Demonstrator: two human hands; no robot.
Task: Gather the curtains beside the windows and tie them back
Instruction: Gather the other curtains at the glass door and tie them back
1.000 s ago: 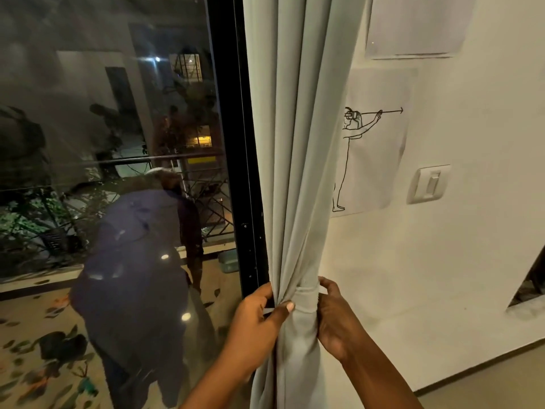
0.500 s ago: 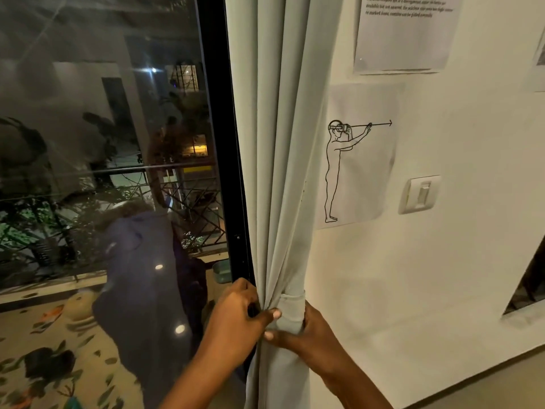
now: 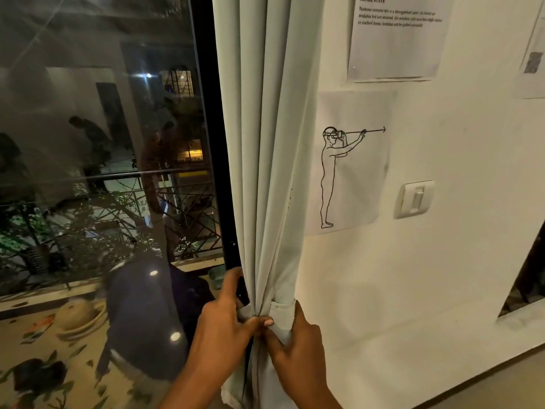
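Note:
A pale grey curtain (image 3: 265,172) hangs gathered in folds beside the dark window (image 3: 103,143), against the black frame. A fabric tieback band (image 3: 282,312) of the same colour wraps the bundle low down. My left hand (image 3: 224,326) grips the left side of the bundle at the band, thumb across the front. My right hand (image 3: 298,340) holds the right side, fingers curled round the band and the cloth. The two thumbs meet at the front of the curtain.
The black window frame (image 3: 218,172) runs down just left of the curtain. On the white wall to the right hang a line-drawing poster (image 3: 348,160), a text sheet (image 3: 398,36) and a light switch (image 3: 414,199). A dark opening (image 3: 528,278) lies at far right.
Both hands have closed in on the tieback so the thumbs now meet at the front. The view has shifted, placing the curtain further left and the hands lower.

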